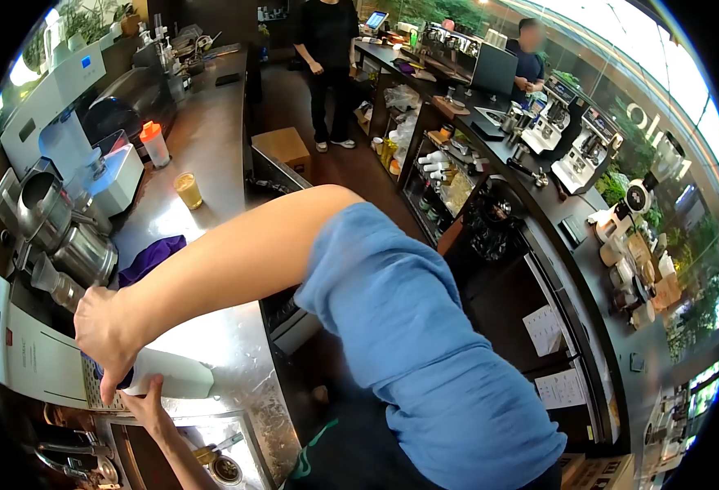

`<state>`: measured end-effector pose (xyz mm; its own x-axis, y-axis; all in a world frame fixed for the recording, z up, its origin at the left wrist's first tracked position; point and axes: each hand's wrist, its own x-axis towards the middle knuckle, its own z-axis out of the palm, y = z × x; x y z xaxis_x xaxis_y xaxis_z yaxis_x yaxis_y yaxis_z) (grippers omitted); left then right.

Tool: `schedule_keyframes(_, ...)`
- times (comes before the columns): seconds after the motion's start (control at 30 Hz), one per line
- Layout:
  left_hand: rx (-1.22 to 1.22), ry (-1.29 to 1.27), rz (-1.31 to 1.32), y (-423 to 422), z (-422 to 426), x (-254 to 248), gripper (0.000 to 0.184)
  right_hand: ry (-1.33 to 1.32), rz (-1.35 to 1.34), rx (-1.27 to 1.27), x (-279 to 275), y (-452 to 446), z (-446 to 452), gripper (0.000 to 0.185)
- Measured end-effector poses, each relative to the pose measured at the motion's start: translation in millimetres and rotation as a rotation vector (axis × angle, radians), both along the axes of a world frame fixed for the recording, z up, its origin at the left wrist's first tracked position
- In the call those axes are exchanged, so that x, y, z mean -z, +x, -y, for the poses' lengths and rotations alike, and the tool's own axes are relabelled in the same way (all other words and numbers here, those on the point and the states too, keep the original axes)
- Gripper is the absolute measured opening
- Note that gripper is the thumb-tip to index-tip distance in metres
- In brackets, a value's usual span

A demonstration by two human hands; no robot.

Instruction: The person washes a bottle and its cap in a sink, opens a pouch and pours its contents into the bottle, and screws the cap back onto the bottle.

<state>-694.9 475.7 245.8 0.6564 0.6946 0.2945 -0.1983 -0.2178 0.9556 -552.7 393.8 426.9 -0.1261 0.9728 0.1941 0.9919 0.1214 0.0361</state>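
Observation:
A tall white container (178,375) is near the counter edge, tilted in the picture with its base toward the right. My left hand (149,406) is closed around its lower side near the rim end. My right arm, in a rolled blue sleeve, crosses the view. My right hand (110,331) is bent down over the container's rim end, fingers closed. A strip of dark purple-blue (127,378) shows below it at the rim; what the fingers hold is hidden. A purple cloth (152,257) lies on the counter beyond my right forearm.
A glass of tan drink (188,191) and an orange-lidded shaker (154,144) stand on the counter (212,106). Metal pitchers (84,253) are at left; a sink (249,425) is below. A cardboard box (284,150) sits on the floor near a standing person (327,65). Another person (527,61) is behind the right counter.

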Motion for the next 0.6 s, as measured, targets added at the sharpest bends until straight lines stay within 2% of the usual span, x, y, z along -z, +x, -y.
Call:
schedule_keyframes(0.1,-0.02,0.012,-0.048,2,-2,-4,0.056,0.015,0.003,-0.044,12,-6,-23,0.065)
schedule_keyframes(0.23,-0.009,0.04,-0.051,1,-4,-5,0.055,-0.172,0.087,-0.014,-7,-18,-24,0.047)
schedule_keyframes(0.33,0.099,0.049,-0.037,0,-8,-10,0.058,-0.387,0.244,-0.052,-14,-22,-33,0.042)
schedule_keyframes(0.37,0.132,0.035,-0.055,-2,-13,-9,0.059,-0.477,0.18,-0.075,-11,-18,-42,0.041)
schedule_keyframes(0.47,0.197,-0.003,-0.08,-6,-23,-8,0.064,-0.523,0.027,-0.331,-16,-3,-42,0.042)
schedule_keyframes(0.5,0.194,-0.019,-0.063,-5,-21,-7,0.068,-0.43,0.154,-0.222,-24,-10,-27,0.044)
schedule_keyframes(0.53,0.19,-0.034,-0.047,-1,-12,-17,0.071,-0.315,0.213,-0.148,-23,-13,-22,0.054)
schedule_keyframes(0.57,0.036,0.026,0.149,4,7,-20,0.074,-0.222,0.214,-0.139,-13,-12,-24,0.064)
schedule_keyframes(0.6,0.076,0.004,0.107,4,3,-18,0.074,-0.13,0.211,-0.13,-5,-10,-24,0.075)
